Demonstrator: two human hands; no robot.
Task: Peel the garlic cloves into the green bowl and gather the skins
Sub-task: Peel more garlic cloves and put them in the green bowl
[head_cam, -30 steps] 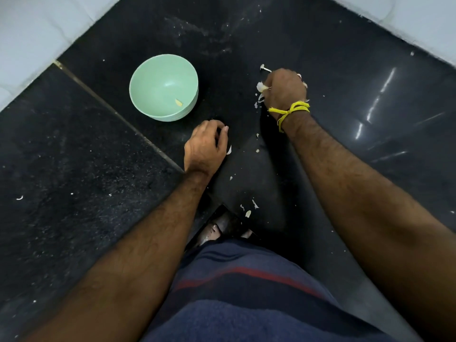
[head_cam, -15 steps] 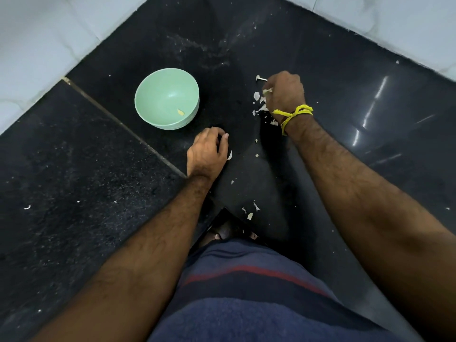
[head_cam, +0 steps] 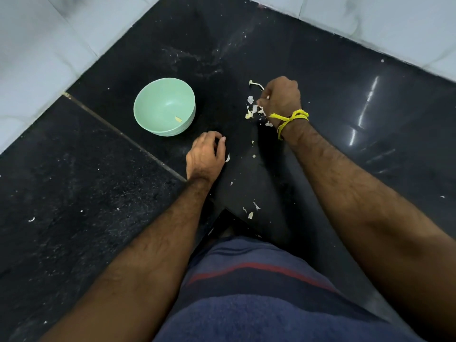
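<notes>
The green bowl (head_cam: 164, 106) stands upright on the black stone counter (head_cam: 74, 193), holding one small pale piece (head_cam: 178, 119) at its bottom. The left hand (head_cam: 206, 156) rests just in front of the bowl with fingers curled; whether it holds anything cannot be told. The right hand (head_cam: 281, 99), a yellow thread (head_cam: 291, 118) at its wrist, is closed among the garlic skins (head_cam: 253, 109), its contents hidden; further scraps (head_cam: 250, 213) lie nearer the person.
</notes>
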